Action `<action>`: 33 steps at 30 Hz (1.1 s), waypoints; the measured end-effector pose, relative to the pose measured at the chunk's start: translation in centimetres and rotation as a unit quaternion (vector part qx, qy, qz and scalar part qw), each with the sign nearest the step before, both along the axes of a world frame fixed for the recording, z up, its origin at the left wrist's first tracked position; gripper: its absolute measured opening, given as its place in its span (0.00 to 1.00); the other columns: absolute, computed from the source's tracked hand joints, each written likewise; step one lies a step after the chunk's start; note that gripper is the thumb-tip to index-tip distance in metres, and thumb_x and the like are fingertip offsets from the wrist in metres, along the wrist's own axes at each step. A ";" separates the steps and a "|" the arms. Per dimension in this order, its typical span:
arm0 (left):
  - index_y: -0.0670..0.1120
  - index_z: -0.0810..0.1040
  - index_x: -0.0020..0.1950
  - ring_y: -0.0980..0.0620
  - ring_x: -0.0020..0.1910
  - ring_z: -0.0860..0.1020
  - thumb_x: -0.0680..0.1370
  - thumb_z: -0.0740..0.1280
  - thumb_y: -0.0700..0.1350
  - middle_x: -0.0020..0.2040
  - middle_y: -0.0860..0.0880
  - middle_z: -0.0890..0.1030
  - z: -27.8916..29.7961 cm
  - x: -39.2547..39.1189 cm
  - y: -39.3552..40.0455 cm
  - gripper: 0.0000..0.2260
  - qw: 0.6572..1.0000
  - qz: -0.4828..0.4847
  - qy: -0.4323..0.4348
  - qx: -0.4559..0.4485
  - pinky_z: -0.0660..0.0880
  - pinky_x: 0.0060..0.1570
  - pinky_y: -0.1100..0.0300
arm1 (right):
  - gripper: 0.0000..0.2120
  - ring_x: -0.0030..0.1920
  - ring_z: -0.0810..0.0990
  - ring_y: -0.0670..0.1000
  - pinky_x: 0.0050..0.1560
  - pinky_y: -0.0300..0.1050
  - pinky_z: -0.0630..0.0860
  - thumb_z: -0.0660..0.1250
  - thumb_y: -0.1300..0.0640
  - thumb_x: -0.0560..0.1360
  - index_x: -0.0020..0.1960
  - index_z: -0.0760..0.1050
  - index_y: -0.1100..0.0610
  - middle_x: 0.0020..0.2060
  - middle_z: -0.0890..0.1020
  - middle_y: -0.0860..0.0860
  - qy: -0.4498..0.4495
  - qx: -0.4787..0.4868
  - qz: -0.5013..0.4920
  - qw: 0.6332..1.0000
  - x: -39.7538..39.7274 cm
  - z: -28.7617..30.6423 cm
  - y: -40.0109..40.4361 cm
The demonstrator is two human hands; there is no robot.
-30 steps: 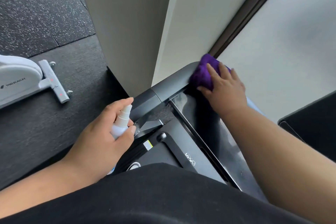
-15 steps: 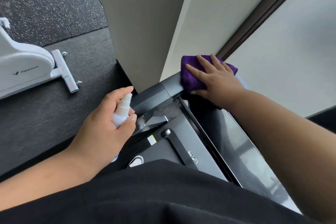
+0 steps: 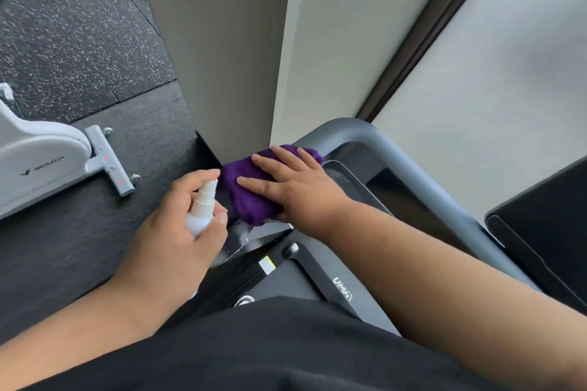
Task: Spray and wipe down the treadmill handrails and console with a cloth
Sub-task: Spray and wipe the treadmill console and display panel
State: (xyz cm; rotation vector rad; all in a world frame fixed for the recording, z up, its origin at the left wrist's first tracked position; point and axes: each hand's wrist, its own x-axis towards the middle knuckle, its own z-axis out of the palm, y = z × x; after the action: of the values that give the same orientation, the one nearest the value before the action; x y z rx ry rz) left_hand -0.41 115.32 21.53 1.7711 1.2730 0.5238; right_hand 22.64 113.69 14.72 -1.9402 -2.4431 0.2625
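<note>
My right hand (image 3: 298,187) presses a purple cloth (image 3: 246,197) flat onto the left end of the grey treadmill handrail (image 3: 381,143), fingers straight over the fabric. The handrail bends around the glossy black console (image 3: 390,190). Right beside the cloth, my left hand (image 3: 171,232) grips a small white spray bottle (image 3: 201,206), its index finger curled over the nozzle top. The bottle's lower part is hidden in my palm.
A white wall corner (image 3: 279,73) stands just behind the handrail, with a frosted window (image 3: 492,89) to the right. A white Merach exercise machine (image 3: 47,162) sits on the dark rubber floor at left. Another dark screen edge (image 3: 546,225) shows at right. My black shirt fills the bottom.
My right hand slid the cloth along the handrail from the far corner to its left end, close to the spray bottle. The left hand stayed put, still holding the bottle.
</note>
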 end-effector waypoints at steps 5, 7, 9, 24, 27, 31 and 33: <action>0.74 0.64 0.58 0.60 0.47 0.77 0.75 0.67 0.47 0.50 0.64 0.78 0.2 0.9 -1.2 0.23 0.998 -0.065 0.023 -0.002 0.72 0.46 0.59 | 0.38 0.80 0.44 0.55 0.78 0.59 0.45 0.68 0.38 0.75 0.78 0.50 0.33 0.81 0.51 0.45 -0.008 -0.042 -0.155 0.987 6.1 1.3 -0.3; 0.74 0.63 0.57 0.62 0.49 0.76 0.74 0.67 0.47 0.51 0.66 0.77 0.4 1.6 -1.6 0.24 0.995 -0.096 0.029 0.017 0.69 0.46 0.68 | 0.39 0.80 0.44 0.56 0.78 0.58 0.46 0.68 0.38 0.75 0.78 0.48 0.33 0.81 0.49 0.45 -0.025 -0.055 -0.193 0.979 7.9 1.6 -0.1; 0.74 0.63 0.58 0.63 0.50 0.75 0.74 0.67 0.47 0.51 0.66 0.76 0.6 2.2 -1.7 0.24 0.993 -0.112 0.034 0.033 0.68 0.45 0.72 | 0.39 0.80 0.48 0.57 0.77 0.57 0.52 0.68 0.38 0.75 0.79 0.49 0.34 0.81 0.51 0.47 -0.043 -0.051 -0.235 0.970 9.3 2.0 -0.3; 0.67 0.62 0.65 0.51 0.48 0.75 0.77 0.63 0.50 0.55 0.57 0.76 -1.1 1.8 1.3 0.20 0.980 -0.086 0.168 0.059 0.70 0.45 0.57 | 0.25 0.64 0.72 0.61 0.62 0.56 0.71 0.68 0.46 0.76 0.72 0.70 0.40 0.68 0.76 0.47 0.076 0.085 -0.423 0.899 10.3 3.1 -8.3; 0.65 0.61 0.67 0.47 0.48 0.76 0.78 0.62 0.51 0.55 0.53 0.76 -1.8 2.5 2.6 0.20 0.953 -0.148 0.246 0.099 0.73 0.45 0.55 | 0.27 0.63 0.74 0.54 0.63 0.52 0.72 0.71 0.46 0.74 0.72 0.70 0.40 0.65 0.77 0.44 0.160 0.095 -0.360 0.914 6.8 3.6 -7.5; 0.62 0.60 0.67 0.46 0.45 0.77 0.78 0.61 0.52 0.52 0.51 0.75 -2.4 3.7 3.7 0.19 0.933 -0.196 0.275 0.128 0.75 0.44 0.52 | 0.28 0.61 0.78 0.57 0.60 0.56 0.75 0.72 0.42 0.72 0.71 0.71 0.42 0.65 0.78 0.45 0.189 0.079 -0.280 0.938 2.9 2.6 -7.8; 0.62 0.60 0.66 0.47 0.43 0.77 0.78 0.62 0.53 0.50 0.51 0.76 -2.7 4.2 4.3 0.18 0.929 -0.206 0.274 0.137 0.77 0.44 0.50 | 0.29 0.59 0.79 0.57 0.58 0.56 0.76 0.74 0.44 0.71 0.71 0.71 0.42 0.64 0.79 0.45 0.187 0.065 -0.257 0.946 1.5 1.8 -8.8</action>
State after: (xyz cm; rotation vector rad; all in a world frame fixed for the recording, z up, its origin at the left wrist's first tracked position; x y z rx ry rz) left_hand 3.77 119.57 18.85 2.4574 1.1636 -0.0525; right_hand 24.18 104.88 16.50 -2.1399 -1.6192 0.3961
